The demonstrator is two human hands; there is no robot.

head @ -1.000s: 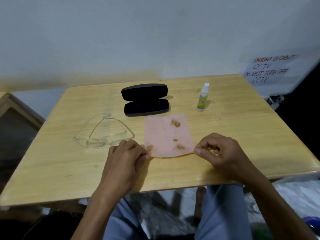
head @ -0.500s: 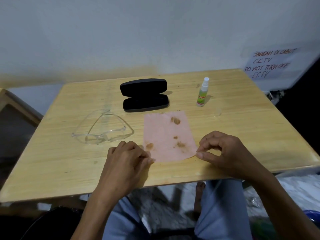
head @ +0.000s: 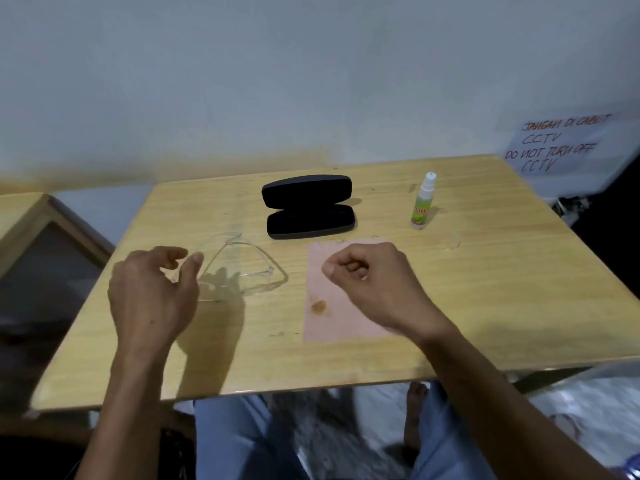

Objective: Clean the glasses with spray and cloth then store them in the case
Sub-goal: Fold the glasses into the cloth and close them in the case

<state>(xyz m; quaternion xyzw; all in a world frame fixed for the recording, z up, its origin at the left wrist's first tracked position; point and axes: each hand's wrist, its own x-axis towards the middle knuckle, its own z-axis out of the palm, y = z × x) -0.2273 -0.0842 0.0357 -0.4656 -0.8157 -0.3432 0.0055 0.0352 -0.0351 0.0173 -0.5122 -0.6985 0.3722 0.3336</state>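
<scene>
- Left hand (head: 152, 299): centre-left of frame, fingers spread and loosely curved, thumb and forefinger apart. Holds nothing. Fingertips sit at the left end of the glasses (head: 242, 271); contact can't be confirmed, motion blur there.
- Right hand (head: 374, 289): centre of frame, above the cloth (head: 343, 317). Fingers curled into a loose fist, thumb tucked against forefinger. Nothing visible in the grip; can't tell whether it touches the cloth under it.
- Glasses: clear frame, lying flat on the table (head: 502, 289), centre-left, temples unfolded and pointing toward the far edge. Just left of the cloth, not touching it.
- Cloth: pink, spread flat, centre of table, near edge well inside the table front. One brown stain shows at lower left of it; upper right part hidden by the right hand.
- Case (head: 308, 206): black, lying open, above the cloth and just beyond its top edge. Inside looks dark, contents not readable.
- Spray (head: 422, 202): small bottle, white cap, green label, upright, upper right of the table, right of the case, apart from it.
- Sign (head: 557, 143): upper right of frame, handwritten, reads "DO NOT TURN OFF CCTV".
- Lower frame: person's knees in light blue under the table front.
</scene>
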